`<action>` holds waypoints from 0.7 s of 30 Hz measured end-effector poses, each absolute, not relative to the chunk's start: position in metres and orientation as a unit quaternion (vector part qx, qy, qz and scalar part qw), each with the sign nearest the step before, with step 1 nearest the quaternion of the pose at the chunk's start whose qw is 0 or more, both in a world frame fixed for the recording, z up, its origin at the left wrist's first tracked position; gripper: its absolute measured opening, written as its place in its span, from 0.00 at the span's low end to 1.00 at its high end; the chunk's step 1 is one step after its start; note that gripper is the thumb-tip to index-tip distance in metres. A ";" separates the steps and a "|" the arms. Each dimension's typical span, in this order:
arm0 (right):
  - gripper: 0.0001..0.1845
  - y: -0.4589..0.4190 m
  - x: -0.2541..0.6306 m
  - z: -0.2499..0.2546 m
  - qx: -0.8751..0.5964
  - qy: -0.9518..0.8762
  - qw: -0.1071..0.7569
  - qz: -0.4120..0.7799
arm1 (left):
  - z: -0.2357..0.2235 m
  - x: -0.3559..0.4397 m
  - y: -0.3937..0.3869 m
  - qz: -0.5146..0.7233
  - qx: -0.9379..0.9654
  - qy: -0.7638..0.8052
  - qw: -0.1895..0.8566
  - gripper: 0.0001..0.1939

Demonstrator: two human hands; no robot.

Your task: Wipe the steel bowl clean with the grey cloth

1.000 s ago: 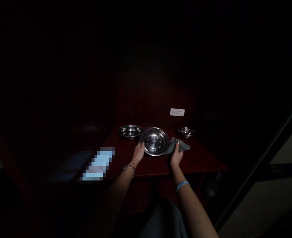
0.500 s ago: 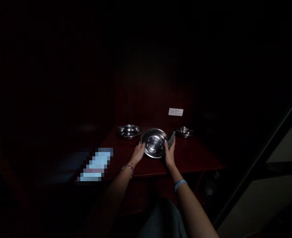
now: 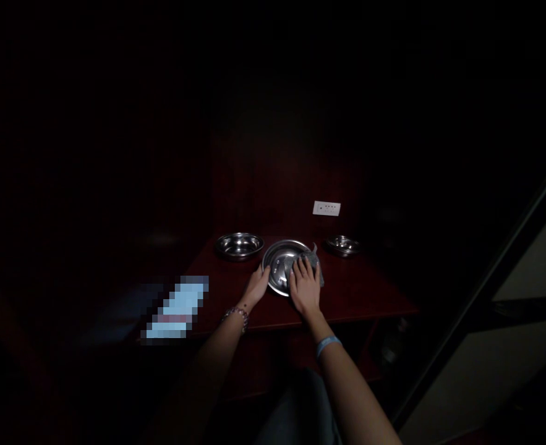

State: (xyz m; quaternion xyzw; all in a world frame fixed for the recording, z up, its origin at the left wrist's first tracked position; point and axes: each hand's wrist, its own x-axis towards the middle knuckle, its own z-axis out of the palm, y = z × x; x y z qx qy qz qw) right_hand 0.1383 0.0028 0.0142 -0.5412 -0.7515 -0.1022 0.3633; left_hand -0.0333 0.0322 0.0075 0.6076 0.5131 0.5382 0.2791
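Gripping the near-left rim of the metal bowl (image 3: 277, 261), the left hand (image 3: 256, 287) held it tilted above the table (image 3: 356, 293); the right hand (image 3: 306, 285), fingers spread, pressed the grey cloth (image 3: 318, 272) against the bowl's right side; a wide bowl (image 3: 240, 246) lay on the table to the left; a small bowl (image 3: 342, 245) lay far right, below the white wall socket (image 3: 326, 208).

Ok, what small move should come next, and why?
Probably slide the right hand and gray cloth leftward across the middle bowl: the cloth covers only its right side, the left interior is exposed, and the left hand holds the bowl.
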 end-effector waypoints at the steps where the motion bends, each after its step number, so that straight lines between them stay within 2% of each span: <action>1: 0.28 0.003 0.138 0.014 -0.545 -0.748 0.365 -0.102 | 0.007 -0.033 0.033 0.541 0.605 0.513 0.278 0.25; 12: 0.23 -0.005 0.136 0.020 -0.550 -0.716 0.413 -0.119 | 0.004 -0.034 0.037 0.540 0.609 0.513 0.273 0.25; 21: 0.25 -0.004 0.136 0.016 -0.579 -0.694 0.407 -0.136 | 0.004 -0.034 0.035 0.552 0.608 0.495 0.284 0.25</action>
